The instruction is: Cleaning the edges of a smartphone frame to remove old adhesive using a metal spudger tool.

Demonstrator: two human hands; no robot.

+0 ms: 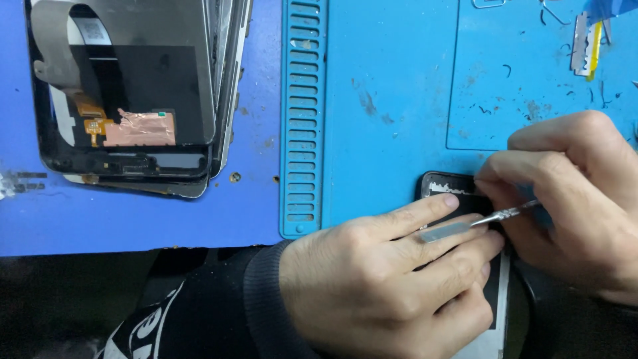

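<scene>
Left hand: nearest the camera, dark ribbed sleeve at the wrist, laid flat over the panel with fingers stretched out and pressing down; it pins rather than grips, nothing closed inside it.
Panel: a thin black phone screen at the mat's near edge, mostly hidden under both hands; only its rounded top corner and a pale strip along its right side show.
Spudger: a slim metal tool with a flat blade, lying almost level, the blade tip resting beside the left fingertips on the panel.
Right hand: curled tight around the spudger's handle, pinching it between thumb and fingers, just right of the panel.
Handling: the panel looks light, stiff and brittle, likely glass, so it would crack if bent or pried hard; best held flat by its edges or frame, pressure spread across the face as the left hand does now. The metal blade could slip on the smooth surface.
Mat: blue work mat under everything, scuffed, with a column of slots left of the hands and dark shavings scattered about.
Razor blade: far right, near the mat's top edge, well apart from the hands.
Stack: far left, several disassembled screens piled up, the top one showing copper foil and an orange flex cable.
</scene>
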